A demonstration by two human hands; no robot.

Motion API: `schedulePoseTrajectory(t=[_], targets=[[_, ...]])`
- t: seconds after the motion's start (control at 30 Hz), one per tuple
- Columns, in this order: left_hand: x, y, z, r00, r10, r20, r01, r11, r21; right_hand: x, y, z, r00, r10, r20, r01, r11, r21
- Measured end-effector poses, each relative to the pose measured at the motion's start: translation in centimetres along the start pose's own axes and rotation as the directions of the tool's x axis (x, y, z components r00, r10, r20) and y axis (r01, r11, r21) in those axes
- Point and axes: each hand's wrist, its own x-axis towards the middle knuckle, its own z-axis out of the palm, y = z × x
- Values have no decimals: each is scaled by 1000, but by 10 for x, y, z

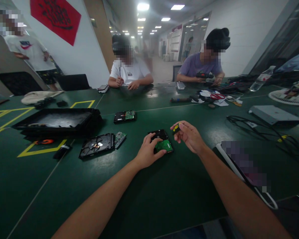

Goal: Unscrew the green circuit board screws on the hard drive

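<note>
1. At 10 o'clock from my seat, the green table bears a black tray.
2. At 11, a black casing sits just beside a loose circuit board.
3. At 12, my left hand holds a hard drive flat, thumb and fingers spread across it.
4. At 1, my right hand pinches a small yellow-and-black tool.

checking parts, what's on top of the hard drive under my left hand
A green circuit board sits on the hard drive; whatever your left hand covers can't be seen.
</note>
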Motion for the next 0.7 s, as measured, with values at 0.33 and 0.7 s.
schedulePoseTrajectory(t=[0.33,0.7], targets=[[0,1,0,1000,6,-4,-6,1000,8,-1,-1,-1,999,26,19,-26,1000,3],[-1,1,-1,1000,10,-10,-10,1000,4,-2,-2,-1,1000,12,15,-12,1000,5]])
